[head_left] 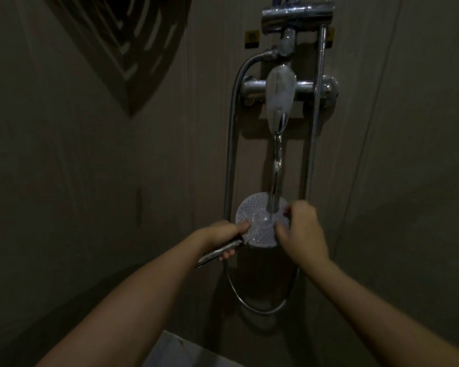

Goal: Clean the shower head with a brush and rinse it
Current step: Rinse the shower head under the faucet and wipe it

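Dim frame, right hand (301, 229) covering shower head (255, 210) rim, brush unseen, mixer top cropped

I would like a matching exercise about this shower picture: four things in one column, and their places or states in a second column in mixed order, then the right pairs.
Column one:
1. left hand
2. right hand
3. shower head
4. tap spout

Column two:
A. lets a stream of water fall
B. grips the chrome handle
C. round face turned up under the stream
D. fingers at the right edge of the round face

Pairs: 1-B, 2-D, 3-C, 4-A
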Motion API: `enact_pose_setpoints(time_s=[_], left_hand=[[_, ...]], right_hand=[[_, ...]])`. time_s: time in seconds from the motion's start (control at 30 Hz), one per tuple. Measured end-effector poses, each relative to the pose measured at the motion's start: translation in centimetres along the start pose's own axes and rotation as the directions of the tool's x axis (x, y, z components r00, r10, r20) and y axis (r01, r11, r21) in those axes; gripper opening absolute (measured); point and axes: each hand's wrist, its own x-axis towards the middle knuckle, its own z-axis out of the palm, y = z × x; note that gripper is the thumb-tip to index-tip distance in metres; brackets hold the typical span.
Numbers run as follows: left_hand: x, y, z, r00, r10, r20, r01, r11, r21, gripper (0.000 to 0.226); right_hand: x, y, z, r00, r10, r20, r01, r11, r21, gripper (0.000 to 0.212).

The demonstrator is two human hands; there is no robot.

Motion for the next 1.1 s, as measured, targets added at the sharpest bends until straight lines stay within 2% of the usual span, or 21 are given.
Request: enact_pose_setpoints(time_s=[0.07,0.13,0.17,0.23,0.3,0.37,0.4,0.47,0.53,0.63,0.73,0.83,0.87,0.93,1.03,1.07,1.1], left_hand=[[0.4,-0.4,0.7,0.993,0.042,-0.111,-0.031,0.994,0.101,0.062],[0.5,-0.8,1.3,0.976,0.097,-0.194,-0.052,0.973,0.226,0.063],[0.5,-1.1,1.4,0.967,0.122,-0.223,-0.056,0.958,0.281,0.062],[0.3,-1.4,1.4,0.955,0.167,-0.245,-0.062,0.921,0.385,0.061],[0.2,-1.4,1.4,0.942,0.222,-0.250,-0.063,0.854,0.517,0.058],[0.4,-1.3,1.6,0.923,0.269,-0.275,-0.057,0.801,0.595,0.059],[0.6,-1.2,1.8,0.912,0.286,-0.294,-0.053,0.792,0.608,0.060],[0.8,-1.1,2.2,0.889,0.311,-0.336,-0.047,0.792,0.609,0.061],[0.8,-1.2,2.3,0.869,0.348,-0.352,-0.046,0.765,0.642,0.063],[0.7,-1.8,2.5,0.869,0.398,-0.295,-0.068,0.685,0.725,0.061],[0.8,-2.2,2.7,0.881,0.380,-0.282,-0.078,0.705,0.705,0.060],[0.8,-2.3,2.8,0.868,0.358,-0.345,-0.059,0.763,0.643,0.063],[0.8,-2.4,2.9,0.866,0.360,-0.346,-0.062,0.765,0.641,0.063],[0.9,-2.5,3.2,0.883,0.359,-0.303,-0.092,0.765,0.637,0.062],[1.2,-2.8,3.7,0.901,0.325,-0.288,-0.105,0.806,0.582,0.061],[1.4,-2.9,3.8,0.899,0.305,-0.314,-0.091,0.832,0.548,0.060],[1.4,-2.8,3.8,0.893,0.281,-0.352,-0.069,0.858,0.509,0.059]], right_hand=[[0.0,0.4,2.3,0.996,-0.081,0.039,0.088,0.975,-0.202,0.050],[0.9,-0.3,3.6,0.991,-0.120,0.050,0.130,0.945,-0.301,0.070],[1.5,-0.6,3.8,0.990,-0.126,0.069,0.142,0.926,-0.349,0.073],[2.8,-0.5,3.3,0.975,-0.143,0.172,0.204,0.882,-0.426,0.064],[3.8,-0.2,2.1,0.950,-0.168,0.265,0.277,0.846,-0.455,0.045],[4.3,-0.3,1.6,0.951,-0.195,0.241,0.293,0.819,-0.494,0.034],[4.3,-0.5,1.7,0.954,-0.221,0.203,0.296,0.806,-0.512,0.033],[4.0,-0.7,2.4,0.955,-0.252,0.159,0.298,0.801,-0.519,0.047],[3.7,-0.7,3.0,0.942,-0.285,0.179,0.337,0.787,-0.518,0.055],[4.1,-0.6,2.5,0.925,-0.294,0.241,0.378,0.783,-0.494,0.034],[4.1,-0.8,2.1,0.943,-0.266,0.201,0.329,0.843,-0.427,0.034],[3.3,-0.6,3.0,0.907,-0.369,0.201,0.420,0.778,-0.467,0.044],[3.4,-0.4,3.0,0.903,-0.367,0.223,0.429,0.764,-0.483,0.042],[4.2,0.0,2.7,0.926,-0.292,0.240,0.375,0.793,-0.479,0.031],[5.0,0.4,2.4,0.988,-0.114,0.108,0.144,0.930,-0.338,0.028],[4.5,0.2,2.4,0.992,-0.110,0.068,0.125,0.947,-0.295,0.032],[4.0,0.1,2.6,0.984,-0.171,0.055,0.180,0.928,-0.327,0.041]])
